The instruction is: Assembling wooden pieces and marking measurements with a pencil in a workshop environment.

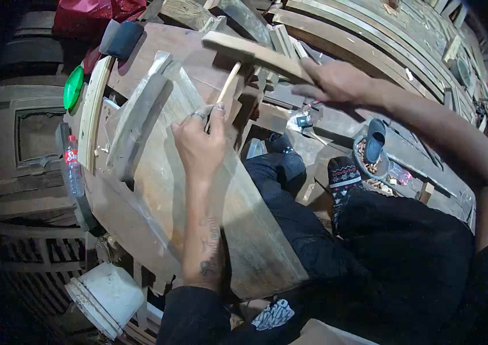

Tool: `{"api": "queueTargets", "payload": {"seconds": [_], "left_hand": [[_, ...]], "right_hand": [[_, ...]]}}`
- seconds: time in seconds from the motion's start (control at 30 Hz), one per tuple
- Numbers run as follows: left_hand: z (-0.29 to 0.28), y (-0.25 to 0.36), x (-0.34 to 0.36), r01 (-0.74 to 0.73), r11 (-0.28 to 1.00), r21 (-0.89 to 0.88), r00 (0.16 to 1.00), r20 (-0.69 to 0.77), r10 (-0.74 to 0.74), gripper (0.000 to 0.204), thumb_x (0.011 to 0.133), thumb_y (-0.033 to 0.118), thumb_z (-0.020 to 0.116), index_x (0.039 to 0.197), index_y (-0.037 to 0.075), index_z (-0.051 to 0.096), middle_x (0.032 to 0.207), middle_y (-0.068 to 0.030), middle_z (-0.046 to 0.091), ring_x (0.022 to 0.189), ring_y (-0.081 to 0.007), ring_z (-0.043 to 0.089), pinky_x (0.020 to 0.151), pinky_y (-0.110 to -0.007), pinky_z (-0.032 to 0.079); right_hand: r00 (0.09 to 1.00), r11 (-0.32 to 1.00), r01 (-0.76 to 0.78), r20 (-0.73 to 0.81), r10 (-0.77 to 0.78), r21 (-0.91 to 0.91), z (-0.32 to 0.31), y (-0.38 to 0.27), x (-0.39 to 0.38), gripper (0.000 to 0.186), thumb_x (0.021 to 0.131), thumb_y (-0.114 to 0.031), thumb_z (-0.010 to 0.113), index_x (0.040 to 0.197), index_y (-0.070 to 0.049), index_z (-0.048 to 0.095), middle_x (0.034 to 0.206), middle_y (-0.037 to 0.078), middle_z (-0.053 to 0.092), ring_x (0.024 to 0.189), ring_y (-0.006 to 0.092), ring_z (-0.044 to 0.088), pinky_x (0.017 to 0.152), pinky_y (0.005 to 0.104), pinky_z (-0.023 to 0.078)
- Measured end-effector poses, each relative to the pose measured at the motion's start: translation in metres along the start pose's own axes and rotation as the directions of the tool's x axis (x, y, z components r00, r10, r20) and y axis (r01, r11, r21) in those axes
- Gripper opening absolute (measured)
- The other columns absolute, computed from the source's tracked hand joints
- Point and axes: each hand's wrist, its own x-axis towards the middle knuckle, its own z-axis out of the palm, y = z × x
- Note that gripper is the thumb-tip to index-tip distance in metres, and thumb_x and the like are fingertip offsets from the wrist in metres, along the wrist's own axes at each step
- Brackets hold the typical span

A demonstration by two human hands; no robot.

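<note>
My left hand (201,141), a ring on one finger, is closed around a thin pale wooden stick (231,82) that slants upward. The lower end of the stick is hidden by my fingers. Above the wide wooden board (250,230), the hand stays close to the board's far edge. My right hand (339,83), blurred, grips one end of a thick wooden bar (250,53). The bar reaches left across the top of the stick; whether the two touch I cannot tell. A curved wooden piece (140,118) lies on the left part of the board.
On the left stand a plastic bottle (72,167), a green oval thing (73,87) and a white bucket (109,296). Long timbers (359,43) lie at the back right. Near my feet sits a bowl of wood bits (365,164) with a slipper (375,140) on it.
</note>
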Motion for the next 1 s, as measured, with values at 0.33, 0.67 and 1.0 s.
{"api": "queueTargets", "payload": {"seconds": [0.33,0.67,1.0], "left_hand": [[-0.009,0.008,-0.001,-0.002,0.989,0.151,0.999,0.036,-0.003,0.031,0.095,0.031,0.065,0.098,0.003,0.076,0.078,-0.0167,0.071,0.075,-0.0298,0.058,0.078,-0.041,0.045],[-0.005,0.006,0.0,-0.064,0.992,0.11,0.998,0.019,0.062,0.024,0.095,0.024,0.062,0.087,0.004,0.074,0.074,-0.0119,0.07,0.07,-0.0307,0.064,0.078,-0.04,0.039],[-0.008,0.003,0.001,-0.064,0.989,0.131,0.998,0.034,0.06,0.028,0.096,0.024,0.063,0.091,-0.001,0.076,0.073,-0.0149,0.072,0.062,-0.0215,0.064,0.067,-0.037,0.049]], "right_hand": [[0.997,0.996,-0.075,0.008,0.076,-0.041,-0.017,0.007,0.004,0.053,0.097,-0.053,0.054,0.117,-0.005,0.05,0.081,0.027,0.065,0.079,0.0467,0.065,0.072,0.0544,0.051],[0.997,0.995,-0.065,-0.056,0.061,-0.075,-0.011,0.014,0.009,0.046,0.099,-0.049,0.053,0.111,-0.005,0.047,0.076,0.026,0.064,0.075,0.0463,0.065,0.067,0.0565,0.05],[0.995,0.991,-0.054,-0.085,0.043,-0.126,-0.014,0.005,0.009,0.049,0.099,-0.048,0.053,0.112,-0.001,0.047,0.077,0.027,0.065,0.074,0.0467,0.066,0.067,0.0551,0.052]]}}
